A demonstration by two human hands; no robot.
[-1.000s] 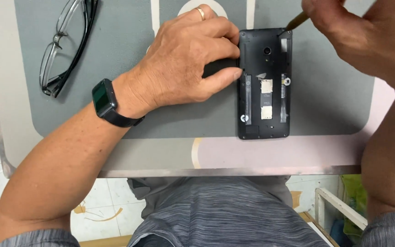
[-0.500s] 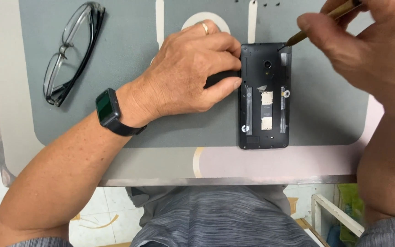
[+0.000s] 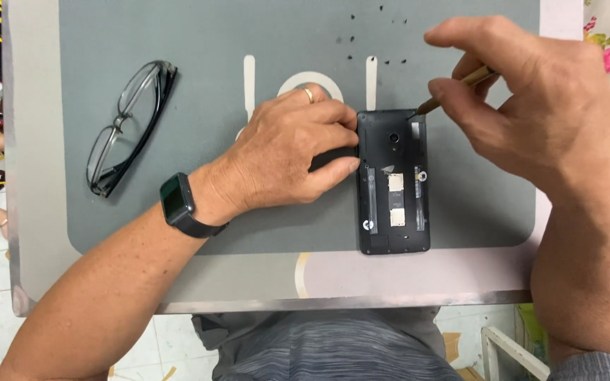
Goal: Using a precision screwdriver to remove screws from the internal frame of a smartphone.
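place: phone repair bench | signs: grey work mat on table; opened phone and tiny screws on mat

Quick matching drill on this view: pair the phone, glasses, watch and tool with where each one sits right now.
Things:
1. phone
2. glasses
3. watch
4. tool

Places:
A. on the left wrist
B. folded on the mat's left side
C. pinched in the right hand, tip at the phone's top right corner
D. lying open-backed on the mat, steadied by the left hand

Pairs: 1-D, 2-B, 3-A, 4-C
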